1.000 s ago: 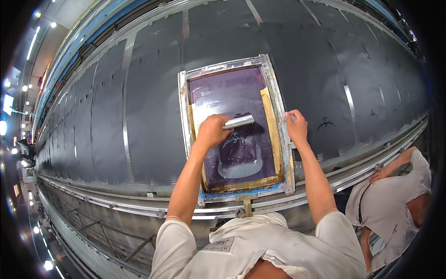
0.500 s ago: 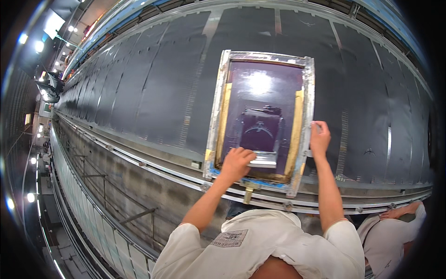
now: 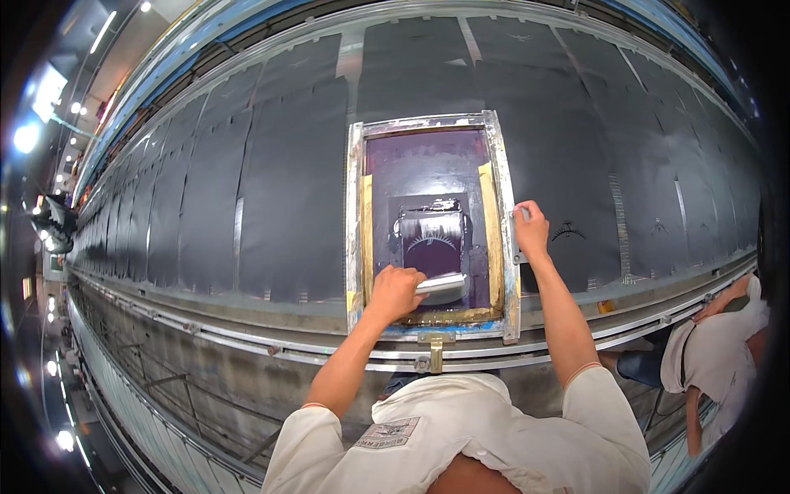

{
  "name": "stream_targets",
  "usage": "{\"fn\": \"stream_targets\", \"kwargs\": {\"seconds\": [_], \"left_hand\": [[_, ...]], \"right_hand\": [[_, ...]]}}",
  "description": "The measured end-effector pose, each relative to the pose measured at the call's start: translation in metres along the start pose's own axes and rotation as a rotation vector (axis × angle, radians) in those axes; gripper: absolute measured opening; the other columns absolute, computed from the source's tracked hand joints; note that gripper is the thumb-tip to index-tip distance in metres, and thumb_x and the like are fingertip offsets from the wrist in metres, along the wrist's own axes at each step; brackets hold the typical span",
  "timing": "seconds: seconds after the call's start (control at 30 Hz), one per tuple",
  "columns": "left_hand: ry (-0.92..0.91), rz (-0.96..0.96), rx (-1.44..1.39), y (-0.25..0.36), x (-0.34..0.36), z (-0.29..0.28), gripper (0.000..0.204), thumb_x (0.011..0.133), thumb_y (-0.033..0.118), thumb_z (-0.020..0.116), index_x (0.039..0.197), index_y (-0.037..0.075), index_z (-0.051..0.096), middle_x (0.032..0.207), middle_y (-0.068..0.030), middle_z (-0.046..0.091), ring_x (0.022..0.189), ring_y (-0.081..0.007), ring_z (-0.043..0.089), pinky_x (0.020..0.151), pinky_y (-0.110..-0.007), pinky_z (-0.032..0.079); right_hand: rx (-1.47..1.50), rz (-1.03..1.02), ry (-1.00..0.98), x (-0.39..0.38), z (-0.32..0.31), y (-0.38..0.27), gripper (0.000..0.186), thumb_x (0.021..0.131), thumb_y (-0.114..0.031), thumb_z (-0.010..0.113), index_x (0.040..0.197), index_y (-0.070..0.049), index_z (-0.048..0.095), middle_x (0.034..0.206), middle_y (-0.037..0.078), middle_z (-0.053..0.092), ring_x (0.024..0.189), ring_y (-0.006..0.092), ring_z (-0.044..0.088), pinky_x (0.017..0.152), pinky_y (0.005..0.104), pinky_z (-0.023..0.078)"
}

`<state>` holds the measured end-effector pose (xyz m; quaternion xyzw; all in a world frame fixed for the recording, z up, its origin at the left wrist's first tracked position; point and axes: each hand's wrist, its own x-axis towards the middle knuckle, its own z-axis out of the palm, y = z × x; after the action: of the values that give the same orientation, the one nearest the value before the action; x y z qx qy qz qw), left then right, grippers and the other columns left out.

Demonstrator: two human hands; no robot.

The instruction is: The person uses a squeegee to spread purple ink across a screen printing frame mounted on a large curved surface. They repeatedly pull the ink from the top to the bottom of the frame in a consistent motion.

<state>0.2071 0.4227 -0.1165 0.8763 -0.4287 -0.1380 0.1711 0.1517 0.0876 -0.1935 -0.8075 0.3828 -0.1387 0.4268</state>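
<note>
Left grip (image 3: 401, 293) is clenched on one end of a silver metal bar (image 3: 443, 284), low on the purple screen (image 3: 420, 165); the rectangular metal frame (image 3: 509, 280) is pinched at its right side by the right grip (image 3: 532, 228). Smearing could be caused by lopsided pressure or frame slippage.

Bright lamps (image 3: 26, 137) shine at left; a long, dark-topped counter (image 3: 296, 165) stretches leftward, a blue beam (image 3: 193, 56) along its far side.

You're in a screen-printing workshop: your long worktop (image 3: 317, 311) carries dark sheets (image 3: 296, 165) and a framed printing screen (image 3: 426, 169), with a metal rail (image 3: 485, 359) along the worktop's near edge.
</note>
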Motion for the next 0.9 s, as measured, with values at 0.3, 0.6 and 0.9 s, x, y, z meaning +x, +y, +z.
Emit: {"fn": "stream_targets", "kwargs": {"seconds": [0.3,0.6,0.9], "left_hand": [[0.038,0.004,0.025,-0.07,0.121,-0.048,0.019,0.073,0.021,0.085,0.089,0.012,0.08,0.083,-0.0143,0.074,0.08,-0.0375,0.071,0.073,-0.046,0.056],[0.076,0.081,-0.014,-0.05,0.077,-0.007,0.022,0.065,0.009,0.08,0.086,0.012,0.073,0.081,-0.0098,0.071,0.079,-0.0316,0.069,0.075,-0.045,0.046],[0.099,0.105,-0.005,-0.053,0.083,-0.026,0.012,0.069,0.011,0.078,0.08,0.011,0.073,0.074,-0.0111,0.07,0.074,-0.0321,0.069,0.075,-0.045,0.047]], "right_hand": [[-0.273,-0.567,-0.707,0.016,0.031,-0.144,0.053,0.086,-0.056,0.075,0.097,-0.004,0.077,0.091,0.018,0.076,0.093,0.038,0.071,0.094,0.046,0.051],[-0.501,-0.847,-0.569,-0.043,0.06,-0.097,0.018,0.068,-0.013,0.079,0.082,-0.007,0.069,0.079,0.016,0.068,0.086,0.0355,0.066,0.086,0.0458,0.049],[-0.537,-0.888,-0.607,-0.031,0.055,-0.113,0.021,0.071,-0.016,0.079,0.089,-0.007,0.074,0.076,0.017,0.07,0.08,0.0359,0.069,0.085,0.047,0.05]]}}
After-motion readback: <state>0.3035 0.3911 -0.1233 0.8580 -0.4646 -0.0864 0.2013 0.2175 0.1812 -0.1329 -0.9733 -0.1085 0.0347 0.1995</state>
